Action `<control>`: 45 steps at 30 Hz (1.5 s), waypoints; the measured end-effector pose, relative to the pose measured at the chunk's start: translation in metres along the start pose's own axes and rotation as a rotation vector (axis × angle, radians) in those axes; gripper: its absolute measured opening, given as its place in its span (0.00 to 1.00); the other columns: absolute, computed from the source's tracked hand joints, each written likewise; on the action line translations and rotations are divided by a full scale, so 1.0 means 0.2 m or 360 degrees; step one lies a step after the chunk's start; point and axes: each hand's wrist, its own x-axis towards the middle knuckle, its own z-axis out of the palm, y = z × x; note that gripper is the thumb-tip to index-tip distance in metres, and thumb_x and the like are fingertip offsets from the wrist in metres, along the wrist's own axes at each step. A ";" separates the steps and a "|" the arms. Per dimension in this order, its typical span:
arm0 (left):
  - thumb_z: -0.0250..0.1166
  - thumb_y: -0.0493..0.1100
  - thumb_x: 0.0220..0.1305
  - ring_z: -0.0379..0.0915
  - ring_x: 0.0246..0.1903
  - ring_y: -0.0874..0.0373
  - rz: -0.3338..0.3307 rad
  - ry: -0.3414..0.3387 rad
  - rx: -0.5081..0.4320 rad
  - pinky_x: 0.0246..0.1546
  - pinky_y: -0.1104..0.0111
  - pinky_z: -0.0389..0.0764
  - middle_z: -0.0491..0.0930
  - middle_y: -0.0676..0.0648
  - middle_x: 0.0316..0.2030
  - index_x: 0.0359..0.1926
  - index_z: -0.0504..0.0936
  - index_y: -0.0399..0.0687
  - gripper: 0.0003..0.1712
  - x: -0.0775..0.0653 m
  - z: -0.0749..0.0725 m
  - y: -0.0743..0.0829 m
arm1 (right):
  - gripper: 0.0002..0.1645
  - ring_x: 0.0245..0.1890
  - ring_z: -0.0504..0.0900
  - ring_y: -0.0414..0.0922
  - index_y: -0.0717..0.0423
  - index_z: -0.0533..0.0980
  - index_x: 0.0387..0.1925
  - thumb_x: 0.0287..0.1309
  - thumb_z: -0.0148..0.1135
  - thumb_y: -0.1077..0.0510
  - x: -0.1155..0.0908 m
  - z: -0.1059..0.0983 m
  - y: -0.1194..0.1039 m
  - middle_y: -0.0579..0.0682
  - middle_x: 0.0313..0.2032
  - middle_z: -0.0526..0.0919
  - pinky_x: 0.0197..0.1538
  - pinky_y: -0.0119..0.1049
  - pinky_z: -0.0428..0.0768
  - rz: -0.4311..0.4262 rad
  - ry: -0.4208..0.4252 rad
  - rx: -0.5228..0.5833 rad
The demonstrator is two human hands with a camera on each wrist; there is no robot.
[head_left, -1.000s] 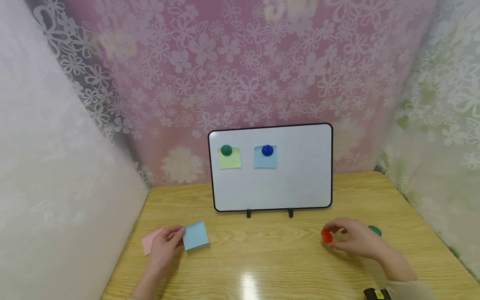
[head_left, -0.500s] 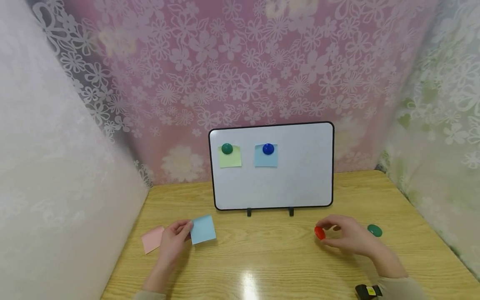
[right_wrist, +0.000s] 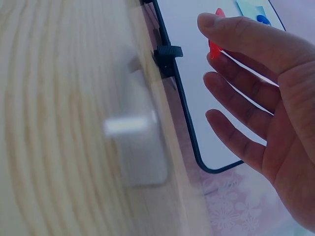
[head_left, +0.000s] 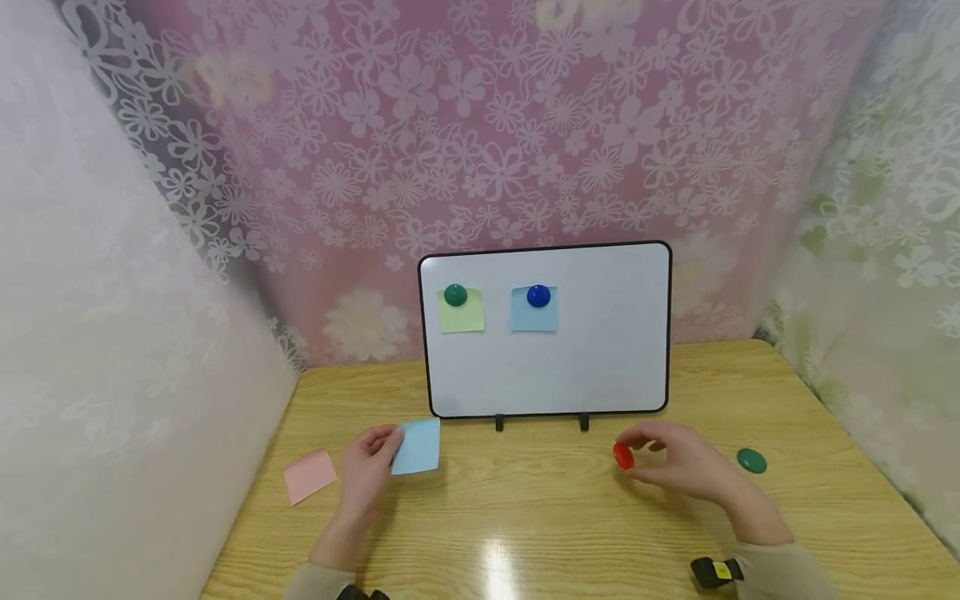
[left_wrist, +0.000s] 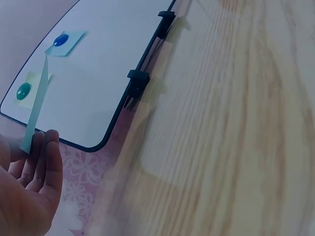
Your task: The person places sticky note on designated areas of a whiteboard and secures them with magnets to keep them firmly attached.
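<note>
My left hand (head_left: 369,467) pinches a blue sticky note (head_left: 417,447) by its left edge, in front of the whiteboard's lower left corner. Seen edge-on in the left wrist view, the same sticky note (left_wrist: 38,105) sticks up from between thumb and fingers. On the right, my right hand (head_left: 678,460) holds a round red magnet (head_left: 623,456) between thumb and fingertips. The right wrist view shows that red magnet (right_wrist: 215,37) on its edge, the other fingers spread loosely. Behind both hands stands the whiteboard (head_left: 600,358), with a green note (head_left: 462,318) and another blue note (head_left: 534,319) on it.
A green magnet (head_left: 455,295) and a blue magnet (head_left: 538,296) pin the two notes. Black feet (head_left: 584,422) support the board on the wooden table (head_left: 510,500). A pink note (head_left: 310,477) lies at the left, a loose green magnet (head_left: 752,461) at the right.
My left hand has carried the blue note right and toward the board, uncovering the pink note. My right hand has moved left with the red magnet, away from the loose green magnet.
</note>
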 end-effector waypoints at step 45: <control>0.70 0.44 0.75 0.85 0.41 0.54 0.0122 -0.0190 0.0014 0.43 0.64 0.87 0.89 0.42 0.43 0.51 0.88 0.34 0.15 0.04 0.28 0.03 | 0.22 0.46 0.85 0.49 0.47 0.85 0.51 0.56 0.84 0.58 0.25 0.15 -0.13 0.37 0.46 0.86 0.48 0.52 0.86 -0.0178 0.0026 -0.0041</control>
